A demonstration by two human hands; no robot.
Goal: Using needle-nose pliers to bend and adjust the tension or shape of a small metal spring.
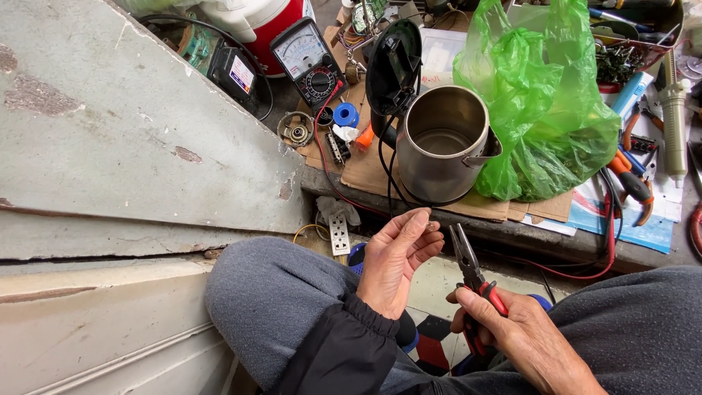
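— Looking down from the head camera, what is seen in the hands?

— A pair of pliers with red and black handles is held in the right hand, its grip clenched around the handles, the pointed nose aimed up and away. The left hand is raised just beside the nose, palm turned up, fingers curled. Something very small seems to be pinched at the fingertips; what it is cannot be told, nor whether that grip is truly closed on it.

— And where is this done?

— Both hands are held over the lap, above grey trousers, low to the ground. A tiled floor in red, black and white is glimpsed between the knees. To the left, a worn grey slab with chipped paint is seen.

— What is laid on the counter?

— A low counter covered with flattened cardboard is set just beyond the hands. A steel kettle with its black lid tipped open is stood there, a green plastic bag touching its right side. Behind it an analogue meter is propped, red and black leads trailing off. More pliers are scattered on the far right. A white socket strip is hung at the counter's edge.
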